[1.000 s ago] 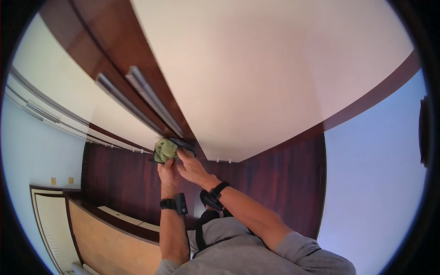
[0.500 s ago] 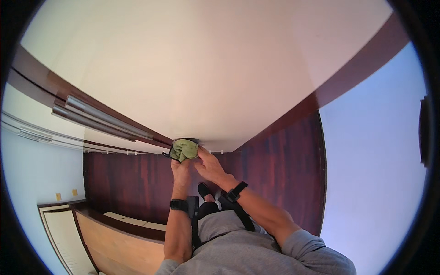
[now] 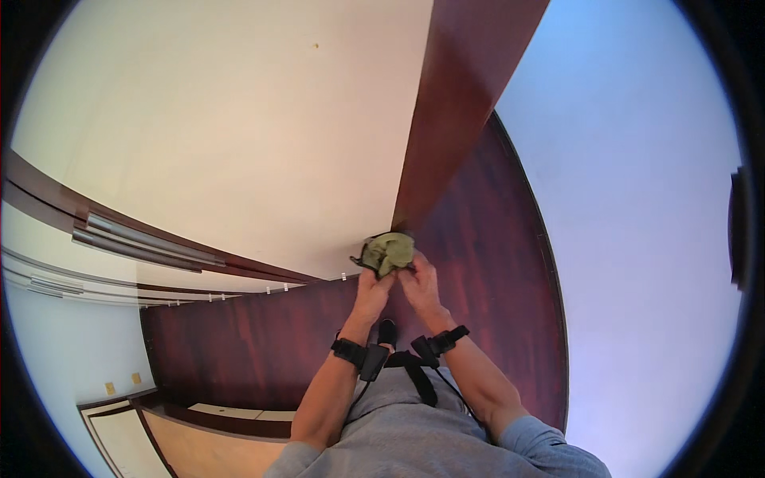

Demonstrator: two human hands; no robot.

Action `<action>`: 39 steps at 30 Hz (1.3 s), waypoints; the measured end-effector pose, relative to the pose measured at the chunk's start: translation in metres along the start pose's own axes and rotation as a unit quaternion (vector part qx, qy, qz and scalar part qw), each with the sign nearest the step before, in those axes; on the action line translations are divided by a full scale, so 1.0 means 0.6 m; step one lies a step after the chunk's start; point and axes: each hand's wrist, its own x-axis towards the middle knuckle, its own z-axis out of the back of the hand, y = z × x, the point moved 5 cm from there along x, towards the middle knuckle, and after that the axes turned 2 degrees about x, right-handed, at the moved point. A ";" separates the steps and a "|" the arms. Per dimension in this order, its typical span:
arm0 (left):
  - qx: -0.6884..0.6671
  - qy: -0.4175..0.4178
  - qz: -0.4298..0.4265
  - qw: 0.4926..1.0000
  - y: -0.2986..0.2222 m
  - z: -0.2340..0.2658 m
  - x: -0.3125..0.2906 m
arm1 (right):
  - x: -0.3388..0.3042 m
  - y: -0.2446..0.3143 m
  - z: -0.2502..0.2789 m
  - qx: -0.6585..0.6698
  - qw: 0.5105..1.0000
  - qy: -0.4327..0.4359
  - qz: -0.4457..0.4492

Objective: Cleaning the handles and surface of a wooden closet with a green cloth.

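A crumpled green cloth [image 3: 388, 252] is pressed against the dark red-brown wood panelling [image 3: 478, 263], right where it meets the cream surface [image 3: 239, 143]. My left hand [image 3: 373, 284] grips the cloth from below. My right hand [image 3: 417, 280] holds it beside the left, fingers curled over its right edge. Both wrists carry black bands, and my forearms rise from the lower edge.
A dark wood strip [image 3: 462, 95] runs up from the cloth between the cream surface and a pale blue wall [image 3: 637, 199]. Long metal rails [image 3: 143, 239] lie at the left. A light wooden door or panel [image 3: 199, 446] shows at the lower left.
The view has swung, and both hands with the cloth have moved right along the wood edge to the corner where the dark strip begins. The rails have slid further left.
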 end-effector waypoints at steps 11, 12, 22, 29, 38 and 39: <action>0.084 0.045 -0.089 0.991 -0.038 -0.020 0.008 | 0.003 0.041 0.011 0.044 0.996 -0.062 0.036; 0.064 0.042 -0.084 0.994 -0.042 -0.004 0.006 | 0.003 0.052 -0.002 0.049 0.996 -0.056 0.045; 0.113 -0.029 -0.108 0.987 -0.189 0.121 -0.069 | -0.013 0.162 -0.148 0.018 0.994 -0.037 0.100; 0.122 -0.088 -0.154 0.977 -0.272 0.265 -0.124 | -0.026 0.232 -0.301 -0.030 0.990 0.008 0.138; 0.156 -0.083 -0.179 0.968 -0.297 0.328 -0.153 | -0.031 0.247 -0.382 -0.026 0.989 0.000 0.149; 0.149 -0.071 -0.163 0.973 -0.304 0.316 -0.156 | -0.029 0.246 -0.380 -0.028 0.988 -0.006 0.154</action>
